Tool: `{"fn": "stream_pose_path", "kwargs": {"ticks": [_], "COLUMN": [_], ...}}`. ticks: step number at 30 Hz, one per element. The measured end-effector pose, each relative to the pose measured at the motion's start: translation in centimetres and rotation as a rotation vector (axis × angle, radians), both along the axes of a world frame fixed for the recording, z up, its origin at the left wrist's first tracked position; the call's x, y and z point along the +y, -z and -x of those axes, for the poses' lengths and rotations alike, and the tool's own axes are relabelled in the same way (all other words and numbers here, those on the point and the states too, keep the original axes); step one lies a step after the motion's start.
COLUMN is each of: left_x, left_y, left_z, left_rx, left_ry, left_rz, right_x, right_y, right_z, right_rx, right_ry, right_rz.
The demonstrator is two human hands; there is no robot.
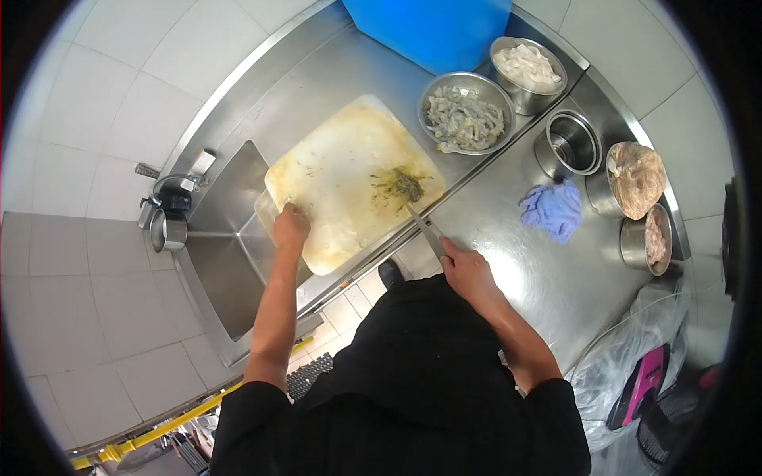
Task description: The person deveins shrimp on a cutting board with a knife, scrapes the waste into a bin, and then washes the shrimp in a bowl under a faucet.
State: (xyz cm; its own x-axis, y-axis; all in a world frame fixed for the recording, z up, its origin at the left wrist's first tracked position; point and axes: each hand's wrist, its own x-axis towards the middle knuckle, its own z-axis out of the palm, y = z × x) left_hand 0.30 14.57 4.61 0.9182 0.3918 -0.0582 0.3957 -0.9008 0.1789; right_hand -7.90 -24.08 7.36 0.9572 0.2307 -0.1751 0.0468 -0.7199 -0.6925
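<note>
My right hand [471, 274] grips a knife [427, 232], its blade angled up to the left over the near right edge of the white cutting board [341, 159]. Just beyond the knife tip, a dark greenish-brown heap of scraps [403, 187] is smeared on the board. My left hand [291, 228] is closed at the board's left side, fingers bent; what they hold, if anything, is too small to make out. A steel bowl of peeled grey shrimp [467, 117] stands past the board's far right corner.
A blue bin [432, 28] stands at the back. To the right are a pot of whitish pieces [528, 67], an empty steel pot [570, 143], a purple cloth [552, 211], a bagged brown food [636, 178] and a container of pinkish meat [656, 238]. A sink [218, 285] lies left.
</note>
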Motion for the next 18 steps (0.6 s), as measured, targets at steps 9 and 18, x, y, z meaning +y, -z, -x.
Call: {"fn": "stream_pose_path", "kwargs": {"ticks": [9,18], "left_x": [-8.6,-13.5], "left_y": [0.7,3.4], "left_z": [-0.6,1.0], "left_rx": [-0.181,-0.212], "left_ry": [0.222,0.086], "left_rz": [0.399,0.546], "right_x": [1.8,3.6], "right_y": [2.7,4.5], "right_z": [-2.2,-4.9], "right_rx": [-0.103,0.485], "right_ry": [-0.091,-0.001], "right_rz": [-0.127,-0.438]}}
